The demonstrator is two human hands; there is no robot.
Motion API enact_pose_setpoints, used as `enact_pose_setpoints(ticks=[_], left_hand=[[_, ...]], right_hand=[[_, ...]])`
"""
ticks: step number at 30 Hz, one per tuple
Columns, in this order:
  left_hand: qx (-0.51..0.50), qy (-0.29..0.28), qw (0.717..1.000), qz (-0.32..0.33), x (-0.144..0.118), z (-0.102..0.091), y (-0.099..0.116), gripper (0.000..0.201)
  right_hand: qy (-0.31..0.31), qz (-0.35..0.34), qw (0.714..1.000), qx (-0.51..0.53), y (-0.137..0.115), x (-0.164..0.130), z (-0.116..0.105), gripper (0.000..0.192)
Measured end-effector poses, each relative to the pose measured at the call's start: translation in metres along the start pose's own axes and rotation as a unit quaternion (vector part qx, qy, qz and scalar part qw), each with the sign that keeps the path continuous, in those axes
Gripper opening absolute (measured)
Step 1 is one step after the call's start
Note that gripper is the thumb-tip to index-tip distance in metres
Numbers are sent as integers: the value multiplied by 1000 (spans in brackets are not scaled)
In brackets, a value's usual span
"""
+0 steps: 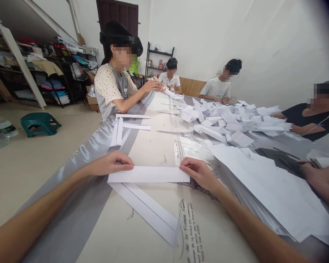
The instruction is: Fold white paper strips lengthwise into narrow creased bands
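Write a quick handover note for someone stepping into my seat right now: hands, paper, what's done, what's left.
Left hand pinches the left end of the folded paper strip; right hand presses its right end flat on the table.
A finished-looking folded strip lies just below it.
Stack of flat sheets sits to the right, unfolded.
Done: the strip is folded lengthwise.
Left: probably creasing it, then the stack.

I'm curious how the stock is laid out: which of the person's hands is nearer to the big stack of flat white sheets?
Right. The right hand pinches the folded paper strip at its end beside the stack of sheets; the left hand holds the strip's far end, farther from the stack.
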State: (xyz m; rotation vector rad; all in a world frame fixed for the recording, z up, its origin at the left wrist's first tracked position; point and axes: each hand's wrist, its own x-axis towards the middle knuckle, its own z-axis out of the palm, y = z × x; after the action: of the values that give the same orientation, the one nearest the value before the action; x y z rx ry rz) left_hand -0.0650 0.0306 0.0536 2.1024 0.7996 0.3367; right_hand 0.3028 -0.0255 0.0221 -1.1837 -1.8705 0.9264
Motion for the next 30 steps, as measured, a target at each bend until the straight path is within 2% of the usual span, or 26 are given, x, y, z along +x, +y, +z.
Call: enact_pose_setpoints(ticks=[4, 12, 19, 25, 30], left_hand=[[-18, -61, 998, -12, 0, 3, 3, 32], [-50, -69, 996, -27, -1, 2, 4, 32], [-64, -131, 988, -41, 2, 22, 18, 39], [-63, -112, 991, -32, 2, 26, 25, 38], [-86, -114, 990, -17, 4, 34, 33, 37]], right_hand=[[3, 9, 1000, 28, -6, -2, 3, 29], [2, 29, 998, 60, -8, -1, 2, 32], [9, 4, 996, 89, -18, -4, 17, 25], [-35, 39, 992, 117, -18, -5, 16, 29], [0, 15, 993, 117, -23, -6, 24, 26]])
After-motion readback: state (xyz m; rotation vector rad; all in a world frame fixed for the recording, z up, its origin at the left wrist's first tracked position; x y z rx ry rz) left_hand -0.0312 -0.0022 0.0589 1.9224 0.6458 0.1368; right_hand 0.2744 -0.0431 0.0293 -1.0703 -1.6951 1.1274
